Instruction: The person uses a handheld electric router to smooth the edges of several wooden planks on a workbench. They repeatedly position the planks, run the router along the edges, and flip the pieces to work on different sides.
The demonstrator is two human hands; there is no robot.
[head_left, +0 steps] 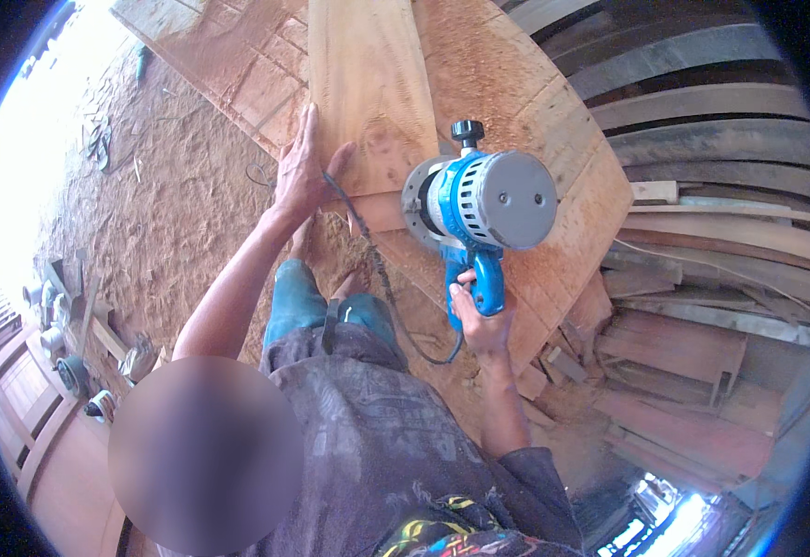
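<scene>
A long pale wooden plank (368,84) lies on a wide workbench (553,176) dusted with sawdust. My left hand (301,172) rests flat on the plank's near left corner, fingers together and thumb spread. My right hand (481,311) grips the blue handle of a blue and grey power router (484,200), which is tipped on its side at the plank's near end, its round base facing the wood. A black power cord (382,278) runs from the plank's corner down past my legs to the tool's handle.
Stacked boards and planks (702,186) fill the right side, with offcuts (553,371) below the bench. The floor at left (154,204) is covered in sawdust. Metal machine parts (71,362) lie at the lower left beside a wooden panel.
</scene>
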